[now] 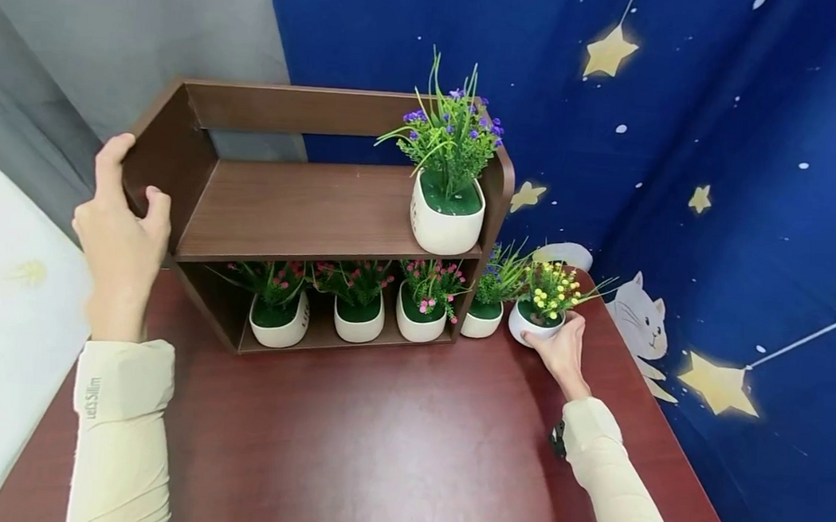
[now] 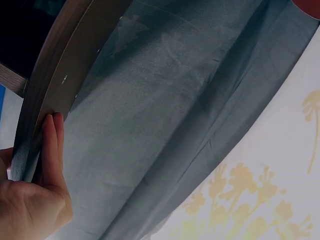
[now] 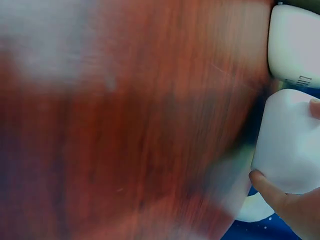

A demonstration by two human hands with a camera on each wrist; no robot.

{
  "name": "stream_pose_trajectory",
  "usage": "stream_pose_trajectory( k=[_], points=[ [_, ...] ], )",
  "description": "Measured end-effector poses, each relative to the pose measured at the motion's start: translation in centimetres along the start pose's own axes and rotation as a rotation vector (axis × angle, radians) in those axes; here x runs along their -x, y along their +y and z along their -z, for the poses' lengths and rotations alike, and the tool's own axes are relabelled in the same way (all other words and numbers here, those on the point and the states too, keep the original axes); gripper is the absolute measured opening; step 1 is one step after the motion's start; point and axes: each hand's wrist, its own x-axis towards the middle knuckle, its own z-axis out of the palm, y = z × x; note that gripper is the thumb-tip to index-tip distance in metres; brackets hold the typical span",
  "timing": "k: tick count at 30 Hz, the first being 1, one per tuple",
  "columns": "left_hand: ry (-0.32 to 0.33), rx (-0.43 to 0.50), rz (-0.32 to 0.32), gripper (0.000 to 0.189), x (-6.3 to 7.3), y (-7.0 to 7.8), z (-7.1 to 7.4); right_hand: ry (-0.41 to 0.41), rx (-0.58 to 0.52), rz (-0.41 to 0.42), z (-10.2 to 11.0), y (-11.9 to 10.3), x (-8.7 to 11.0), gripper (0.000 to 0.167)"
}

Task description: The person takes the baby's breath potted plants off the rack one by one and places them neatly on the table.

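Note:
My left hand (image 1: 119, 235) grips the left side panel (image 1: 169, 158) of a brown two-tier shelf. In the left wrist view, the fingers (image 2: 53, 145) lie along the panel's outer face, the thumb on the other side. On the right, my right hand (image 1: 562, 348) holds the white pot (image 3: 287, 142) of a potted plant with yellow flowers (image 1: 553, 289). A thumb and a finger press against the pot's sides. Just left of it, between it and the shelf, stands a potted plant with blue-purple flowers (image 1: 482, 326).
On the upper board (image 1: 306, 210), at its right end, stands a potted plant with purple flowers (image 1: 447, 224). Three pink-flowered potted plants (image 1: 358, 321) line the lower tier. A dark red table (image 1: 379, 434) carries the shelf; a blue curtain (image 1: 791, 156) hangs behind and to the right.

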Motion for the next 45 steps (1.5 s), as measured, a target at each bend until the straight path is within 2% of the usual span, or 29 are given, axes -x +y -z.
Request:
stream_pose_trajectory(
  k=[9, 14, 18, 24, 29, 33, 37, 39, 41, 44, 45],
  points=[
    [0.011, -0.002, -0.004, 0.049, 0.0, 0.0, -0.5, -0.059, 0.009, -0.029, -0.7, -0.1, -1.4, 0.088],
    [0.015, -0.016, -0.008, 0.050, -0.1, 0.1, -0.6, -0.091, 0.045, -0.076, -0.8, -0.1, -1.5, 0.096],
    [0.014, -0.011, -0.012, 0.050, 0.0, 0.2, -0.5, -0.121, 0.057, -0.094, -0.8, 0.0, -1.4, 0.095],
    [-0.011, -0.009, -0.035, 0.049, 0.1, 0.5, -0.9, -0.135, 0.053, -0.064, -0.5, 0.6, -0.8, 0.094],
    [-0.007, -0.033, -0.042, 0.048, 0.0, 0.3, -0.5, -0.087, -0.001, -0.052, 0.5, -0.3, 0.8, 0.092],
    [0.006, -0.041, -0.031, 0.048, -0.1, 0.6, -0.5, -0.014, -0.077, -0.087, 2.8, -2.3, 3.5, 0.081],
    [0.007, -0.038, -0.021, 0.049, 0.0, 0.5, -0.4, 0.092, -0.195, -0.082, 5.0, -6.0, 6.8, 0.070],
    [0.001, -0.035, -0.021, 0.050, -0.2, 0.3, -0.4, 0.149, -0.282, -0.024, 5.9, -9.5, 8.5, 0.065],
    [0.002, -0.041, -0.014, 0.050, -0.2, 0.1, 0.1, 0.176, -0.362, 0.074, 6.3, -13.7, 9.7, 0.061],
    [-0.020, -0.044, -0.013, 0.050, -0.1, 0.2, 0.3, 0.158, -0.463, 0.248, 6.4, -19.1, 10.6, 0.063],
    [-0.029, -0.042, -0.015, 0.051, 0.0, 0.2, 0.3, 0.136, -0.474, 0.299, 6.1, -20.0, 10.5, 0.067]
  ],
)
